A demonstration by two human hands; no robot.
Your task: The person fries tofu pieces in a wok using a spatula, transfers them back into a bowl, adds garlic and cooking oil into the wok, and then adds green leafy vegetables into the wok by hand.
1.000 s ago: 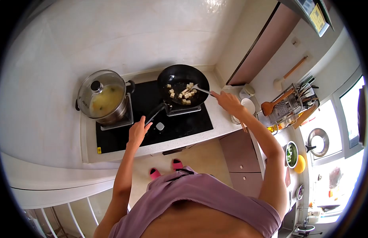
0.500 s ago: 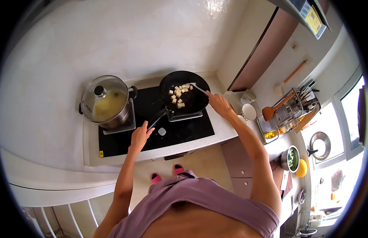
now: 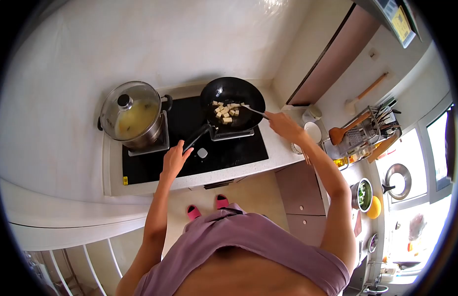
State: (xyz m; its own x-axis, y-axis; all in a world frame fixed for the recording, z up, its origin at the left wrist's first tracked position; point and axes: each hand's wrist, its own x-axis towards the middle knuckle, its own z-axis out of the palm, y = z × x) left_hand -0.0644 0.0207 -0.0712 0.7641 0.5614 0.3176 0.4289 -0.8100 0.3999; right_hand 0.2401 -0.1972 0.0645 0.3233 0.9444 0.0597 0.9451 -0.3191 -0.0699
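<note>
My left hand (image 3: pixel 174 159) is closed round the wok handle (image 3: pixel 198 135) in front of the right burner. The black wok (image 3: pixel 234 88) rests on that burner and holds several pale tofu cubes (image 3: pixel 222 112), bunched left of its middle. In my right hand (image 3: pixel 284 126) is a metal spatula (image 3: pixel 256 112), gripped by its handle. It slants over the wok's right rim, with its tip beside the tofu. What the tip looks like is hard to make out.
On the left burner stands a steel pot (image 3: pixel 147 135) with a glass lid over yellowish contents. The black cooktop (image 3: pixel 179 171) lies between. Right of it are a white bowl (image 3: pixel 313 132), a utensil rack (image 3: pixel 364 129), a steel bowl of chopped greens (image 3: pixel 363 195) and a yellow round thing (image 3: pixel 374 207).
My right hand has moved a little to the right, drawing the spatula along. The tofu cubes lie closer together. The whole view has shifted slightly; my left hand keeps its hold.
</note>
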